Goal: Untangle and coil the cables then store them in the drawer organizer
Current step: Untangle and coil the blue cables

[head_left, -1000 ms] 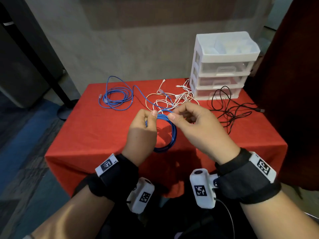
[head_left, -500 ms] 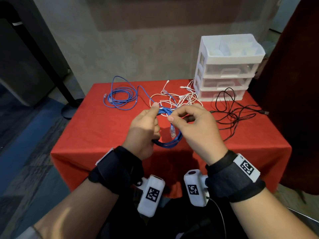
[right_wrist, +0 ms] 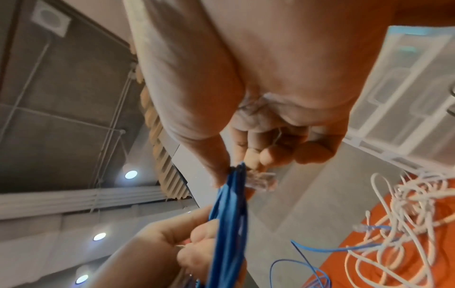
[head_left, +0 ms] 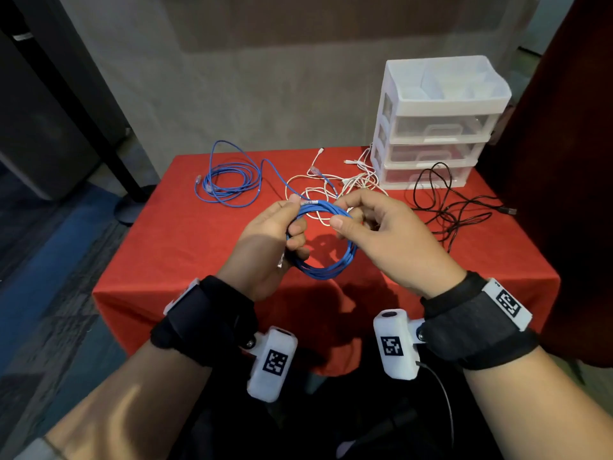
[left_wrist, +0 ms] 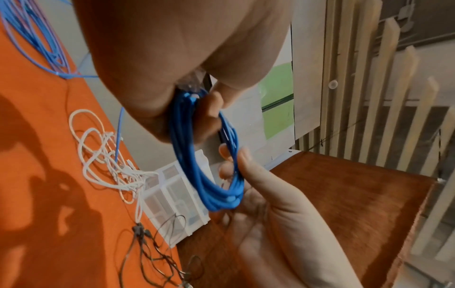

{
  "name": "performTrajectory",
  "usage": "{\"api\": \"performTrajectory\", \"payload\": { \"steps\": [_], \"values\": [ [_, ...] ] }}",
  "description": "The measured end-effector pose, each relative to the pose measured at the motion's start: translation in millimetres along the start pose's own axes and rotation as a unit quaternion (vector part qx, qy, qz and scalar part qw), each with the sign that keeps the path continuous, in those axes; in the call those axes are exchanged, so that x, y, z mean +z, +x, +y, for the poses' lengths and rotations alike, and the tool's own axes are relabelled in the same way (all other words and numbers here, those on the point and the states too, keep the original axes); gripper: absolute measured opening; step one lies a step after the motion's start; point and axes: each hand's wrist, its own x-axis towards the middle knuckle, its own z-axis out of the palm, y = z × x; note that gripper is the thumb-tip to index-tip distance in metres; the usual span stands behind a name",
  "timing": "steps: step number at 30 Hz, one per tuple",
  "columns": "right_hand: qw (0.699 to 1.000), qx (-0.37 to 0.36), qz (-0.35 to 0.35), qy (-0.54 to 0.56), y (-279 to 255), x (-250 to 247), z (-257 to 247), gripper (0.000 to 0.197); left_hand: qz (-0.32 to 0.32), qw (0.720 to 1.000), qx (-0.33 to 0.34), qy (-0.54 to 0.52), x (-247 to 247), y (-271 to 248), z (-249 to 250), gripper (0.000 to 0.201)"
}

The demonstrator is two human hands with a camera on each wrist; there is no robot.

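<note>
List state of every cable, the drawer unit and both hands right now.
Held blue cable: coiled, off the table, in both hands.
Second blue cable: loose loops on the table.
White cables: tangled on the table.
Black cable: tangled, beside the drawers.
Drawer organizer: all three drawers shut.
Left hand: grips the coil.
Right hand: pinches the coil.

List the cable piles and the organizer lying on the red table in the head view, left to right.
Loose blue cable → white cable tangle → drawer organizer → black cable.
</note>
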Motion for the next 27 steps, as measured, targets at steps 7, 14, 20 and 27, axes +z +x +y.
{"api": "performTrajectory", "payload": {
  "steps": [7, 14, 20, 27],
  "values": [
    [0.997, 0.032, 0.041, 0.052, 7.9, 2.9, 20.0, 0.008, -0.046, 0.97, 0.031, 0.236, -25.3, 0.2, -0.6, 0.022],
    [0.997, 0.076, -0.001, 0.024, 24.0, 15.5, 47.8, 0.007, 0.015, 0.971, 0.023, 0.239, -59.7, 15.0, -2.1, 0.023],
    [0.99, 0.102, -0.029, -0.097, 54.4, 20.8, 67.4, 0.016, 0.187, 0.964, -0.011, 0.191, -142.2, 51.3, 17.5, 0.013],
    [0.982, 0.07, -0.06, -0.164, 97.2, 48.5, 65.9, 0.016, 0.283, 0.937, -0.084, 0.185, -225.3, 70.1, 36.3, 0.014]
  ]
}}
